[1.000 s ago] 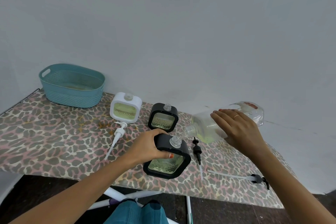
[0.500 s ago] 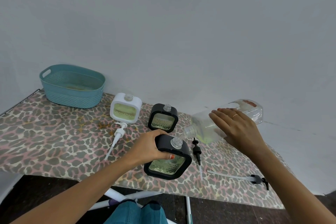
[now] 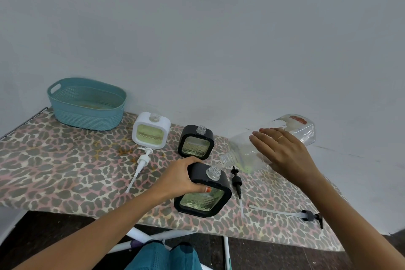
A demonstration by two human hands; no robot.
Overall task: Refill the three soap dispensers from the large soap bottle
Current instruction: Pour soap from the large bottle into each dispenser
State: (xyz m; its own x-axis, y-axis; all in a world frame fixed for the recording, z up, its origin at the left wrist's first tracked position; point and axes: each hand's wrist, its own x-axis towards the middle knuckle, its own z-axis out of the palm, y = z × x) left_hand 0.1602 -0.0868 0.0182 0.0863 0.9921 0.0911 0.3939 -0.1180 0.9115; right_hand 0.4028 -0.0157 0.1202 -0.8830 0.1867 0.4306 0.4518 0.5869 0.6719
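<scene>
My left hand [image 3: 177, 178] grips the near black dispenser [image 3: 205, 190]. My right hand [image 3: 282, 152] grasps the big soap bottle [image 3: 271, 144], lying tipped, its mouth pointing left and down just beside the dispenser's open neck.

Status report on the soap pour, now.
Left hand grips near black square dispenser. Right hand tips large clear soap bottle, mouth at dispenser's open neck. Black pump lies beside, clear of pour.

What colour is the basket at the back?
Teal blue-green, with a woven-look wall: the basket, seen clearly in the head view.
</scene>
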